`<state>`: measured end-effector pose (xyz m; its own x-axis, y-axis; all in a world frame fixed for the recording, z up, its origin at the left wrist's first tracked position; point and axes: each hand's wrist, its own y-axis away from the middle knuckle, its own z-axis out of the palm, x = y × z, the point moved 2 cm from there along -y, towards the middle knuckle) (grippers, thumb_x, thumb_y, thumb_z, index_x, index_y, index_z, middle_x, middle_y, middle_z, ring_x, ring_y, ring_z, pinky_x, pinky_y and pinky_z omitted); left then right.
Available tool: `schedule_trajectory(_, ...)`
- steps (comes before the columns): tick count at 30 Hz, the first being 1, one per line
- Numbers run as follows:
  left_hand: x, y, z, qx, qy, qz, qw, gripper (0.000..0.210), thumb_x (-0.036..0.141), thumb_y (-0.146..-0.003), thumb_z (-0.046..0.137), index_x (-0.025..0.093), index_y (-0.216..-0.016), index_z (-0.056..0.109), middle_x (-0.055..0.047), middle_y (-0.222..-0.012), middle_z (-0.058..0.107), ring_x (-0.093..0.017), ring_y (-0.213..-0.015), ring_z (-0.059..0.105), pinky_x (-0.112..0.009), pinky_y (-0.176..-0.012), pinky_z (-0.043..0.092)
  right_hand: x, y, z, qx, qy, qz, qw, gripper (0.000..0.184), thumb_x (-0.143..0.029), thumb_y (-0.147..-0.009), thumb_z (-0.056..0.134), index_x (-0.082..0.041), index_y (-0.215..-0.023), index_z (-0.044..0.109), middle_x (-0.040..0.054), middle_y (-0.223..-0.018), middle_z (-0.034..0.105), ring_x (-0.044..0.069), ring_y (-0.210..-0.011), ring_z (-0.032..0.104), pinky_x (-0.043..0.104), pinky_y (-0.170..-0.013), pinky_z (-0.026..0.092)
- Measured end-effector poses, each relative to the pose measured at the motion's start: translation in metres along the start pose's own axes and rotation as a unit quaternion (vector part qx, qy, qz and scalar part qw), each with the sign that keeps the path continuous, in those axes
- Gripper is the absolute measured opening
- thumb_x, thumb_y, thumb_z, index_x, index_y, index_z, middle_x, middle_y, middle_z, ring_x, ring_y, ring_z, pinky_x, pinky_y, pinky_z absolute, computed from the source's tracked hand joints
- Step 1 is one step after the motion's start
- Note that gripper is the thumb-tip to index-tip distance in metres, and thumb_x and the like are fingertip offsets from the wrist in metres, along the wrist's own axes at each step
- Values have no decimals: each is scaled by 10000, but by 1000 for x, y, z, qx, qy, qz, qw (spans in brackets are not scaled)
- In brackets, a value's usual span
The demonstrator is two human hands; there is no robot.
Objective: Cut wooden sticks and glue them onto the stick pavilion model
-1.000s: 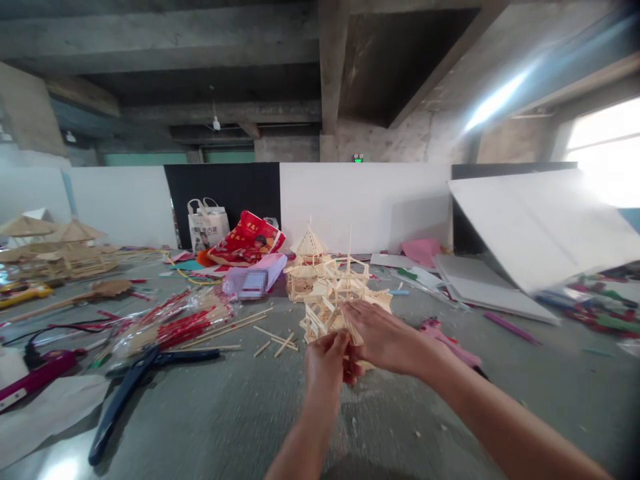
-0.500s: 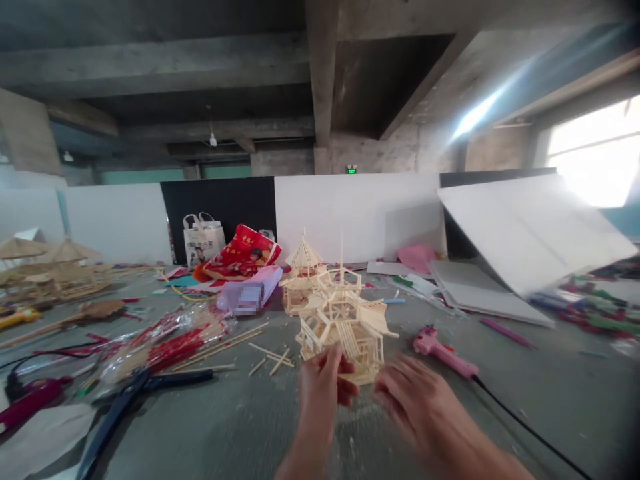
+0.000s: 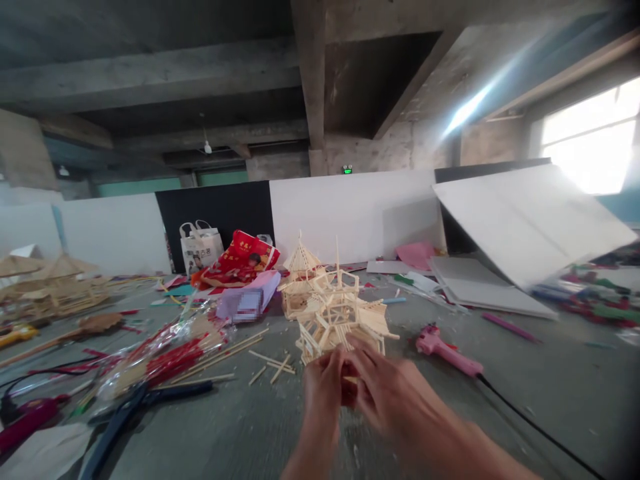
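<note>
A pavilion model [image 3: 367,319] built of thin pale wooden sticks stands on the grey tabletop, with slatted roof panels and an upright spike. At its near side my left hand [image 3: 321,390] is closed, thumb and fingers pinched by the lower roof edge. My right hand [image 3: 387,387] meets it there, its fingers bent and pressed to the left fingertips. Whatever lies between the fingers is hidden. Both hands cover the model's front. Behind it rises another stick model [image 3: 300,259] with a pointed roof. To the right lies a pink glue gun [image 3: 447,353] with a black cord.
Loose sticks [image 3: 277,365] lie left of the model. Farther left are blue-handled cutters [image 3: 117,420], plastic-wrapped red sticks [image 3: 175,357] and a magenta glue gun [image 3: 30,423]. A purple bag [image 3: 270,287] and red bag [image 3: 240,257] sit behind; white boards [image 3: 493,287] at right.
My right hand has moved left and slightly up, from beside the model to my left fingertips. The left hand stays near the roof edge. The camera view has shifted slightly.
</note>
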<state>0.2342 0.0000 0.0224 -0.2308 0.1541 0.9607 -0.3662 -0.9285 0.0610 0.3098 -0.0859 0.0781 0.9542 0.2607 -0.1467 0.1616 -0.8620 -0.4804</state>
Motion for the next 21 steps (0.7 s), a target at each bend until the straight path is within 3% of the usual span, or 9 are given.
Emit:
schedule_trajectory(3,-1,-2,-1,0,6,5,1000,372,486,-688,582,152,-540,508,73,-376,391,-50,-292,386,-147,-301,257,3,-12,5,-37,35,11,999,557,-141,-706,385,-67,-1258,372,178,-1315,423,231,-790,627,364,-662,513)
schedule_trajectory(7,-2,-2,-1,4,-4,13,1000,410,517,-681,574,159,-503,482,55,-382,413,-50,-298,361,-168,-312,298,5,-25,6,-30,45,-14,998,617,-138,-673,391,-37,-1279,347,181,-1259,482,255,-902,591,356,-730,475)
schedule_trajectory(15,0,-1,0,-11,13,-9,1000,391,514,-680,557,146,-555,516,24,-402,484,-69,-298,405,-174,-307,289,10,-34,1,-57,36,1,998,418,-158,-642,469,-136,-1059,486,70,-892,637,204,-717,601,285,-534,340)
schedule_trajectory(21,5,1,-1,-5,11,-37,999,379,496,-680,559,143,-549,516,40,-398,466,-70,-302,426,-168,-306,305,11,-38,1,-60,27,8,998,293,-136,-660,460,-164,-950,491,51,-823,634,175,-671,584,269,-511,296)
